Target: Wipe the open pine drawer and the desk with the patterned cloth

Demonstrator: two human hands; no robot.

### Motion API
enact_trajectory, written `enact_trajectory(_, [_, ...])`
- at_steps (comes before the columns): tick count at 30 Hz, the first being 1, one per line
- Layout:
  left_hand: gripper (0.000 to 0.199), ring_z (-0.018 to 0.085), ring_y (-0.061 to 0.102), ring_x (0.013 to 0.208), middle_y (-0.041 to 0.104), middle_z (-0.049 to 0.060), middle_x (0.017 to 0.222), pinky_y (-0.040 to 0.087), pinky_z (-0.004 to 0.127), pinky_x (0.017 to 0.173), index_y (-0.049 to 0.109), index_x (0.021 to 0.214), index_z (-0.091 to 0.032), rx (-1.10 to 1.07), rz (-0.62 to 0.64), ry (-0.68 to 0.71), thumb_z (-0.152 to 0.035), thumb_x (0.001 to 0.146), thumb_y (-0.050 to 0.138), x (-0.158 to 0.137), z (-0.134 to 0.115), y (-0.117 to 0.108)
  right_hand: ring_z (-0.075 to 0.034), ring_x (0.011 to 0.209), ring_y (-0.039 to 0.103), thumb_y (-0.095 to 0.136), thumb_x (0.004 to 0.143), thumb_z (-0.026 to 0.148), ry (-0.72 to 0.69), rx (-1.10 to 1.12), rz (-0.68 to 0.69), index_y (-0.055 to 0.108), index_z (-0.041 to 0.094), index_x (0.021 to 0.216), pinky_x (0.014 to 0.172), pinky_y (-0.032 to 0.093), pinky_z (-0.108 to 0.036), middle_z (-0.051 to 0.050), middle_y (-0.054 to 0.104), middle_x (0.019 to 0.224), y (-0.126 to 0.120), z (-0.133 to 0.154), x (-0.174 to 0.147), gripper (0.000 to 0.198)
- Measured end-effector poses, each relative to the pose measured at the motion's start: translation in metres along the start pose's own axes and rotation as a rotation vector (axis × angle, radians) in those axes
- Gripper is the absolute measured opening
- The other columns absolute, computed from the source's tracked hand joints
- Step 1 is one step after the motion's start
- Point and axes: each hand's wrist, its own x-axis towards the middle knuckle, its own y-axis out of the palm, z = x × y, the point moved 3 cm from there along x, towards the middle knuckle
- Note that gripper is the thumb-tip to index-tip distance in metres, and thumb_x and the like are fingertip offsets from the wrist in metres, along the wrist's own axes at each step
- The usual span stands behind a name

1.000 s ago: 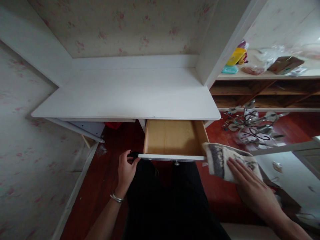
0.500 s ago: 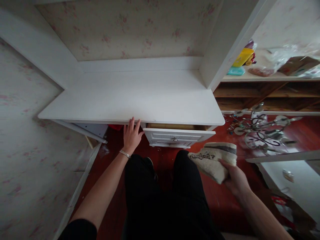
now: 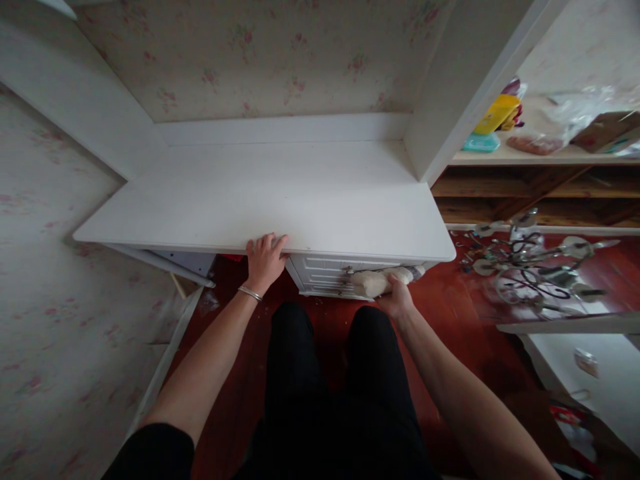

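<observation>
My left hand [image 3: 267, 263] rests on the front edge of a white desk [image 3: 225, 187], its fingers on top and slightly apart, with nothing held. My right hand [image 3: 397, 299] grips a cream folded cloth [image 3: 373, 283] with a darker patch at its far end. The cloth is in front of the white drawers [image 3: 320, 273] under the desk's right side and hides part of them. A small knob [image 3: 349, 271] shows just left of the cloth. The top drawer front sits under the desktop, closed.
A metal chandelier [image 3: 535, 267] lies on the red floor at right. Behind it, a wooden shelf [image 3: 480, 180] carries a yellow container [image 3: 499, 113] and plastic bags. A white panel [image 3: 595, 360] stands lower right. Papered wall [image 3: 60, 300] borders the left.
The top drawer, partly out before, is now shut. My right hand has moved left and up with the cloth to the drawer fronts. My left hand stays at the desk edge.
</observation>
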Motion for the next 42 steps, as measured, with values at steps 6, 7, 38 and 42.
enact_trajectory(6, [0.059,0.035,0.027,0.143,0.035,0.009,0.155,0.018,0.063,0.114,0.046,0.144,-0.030,-0.169,0.235,-0.175,-0.061,0.096,0.029,0.035,0.051,0.003,-0.019,0.092,0.065,0.039,0.089,0.023,0.059,-0.027,0.040,0.058,0.008,0.105,0.085,0.051,-0.036,-0.010,0.067,0.098,0.029,0.004,0.010,0.029])
enact_trajectory(7, [0.062,0.036,0.022,0.145,0.031,0.008,0.158,0.014,0.066,0.113,0.041,0.147,-0.029,-0.159,0.235,-0.229,-0.060,0.097,0.022,0.038,0.056,0.004,-0.019,0.091,0.065,0.039,0.089,0.022,0.062,-0.027,0.034,0.058,0.007,0.104,0.085,0.051,-0.036,-0.011,0.067,0.097,0.030,0.004,0.010,0.030])
enact_trajectory(38, [0.060,0.031,0.021,0.146,0.028,0.001,0.160,0.017,0.062,0.116,0.037,0.148,-0.033,-0.013,0.152,-0.249,-0.059,0.096,0.025,0.035,0.061,0.010,-0.016,0.068,0.065,0.050,0.086,0.009,0.310,0.230,0.189,0.062,0.015,0.090,0.061,0.055,-0.024,-0.003,0.069,0.077,0.194,-0.124,-0.037,0.013])
enact_trajectory(42, [0.059,0.032,0.024,0.146,0.030,0.002,0.159,0.018,0.062,0.116,0.039,0.147,-0.032,0.013,0.126,-0.233,-0.059,0.096,0.026,0.034,0.060,0.010,-0.013,0.067,0.064,0.047,0.091,0.010,0.302,0.256,0.058,0.061,0.015,0.087,0.061,0.054,-0.023,-0.001,0.067,0.075,0.148,-0.123,-0.003,0.015])
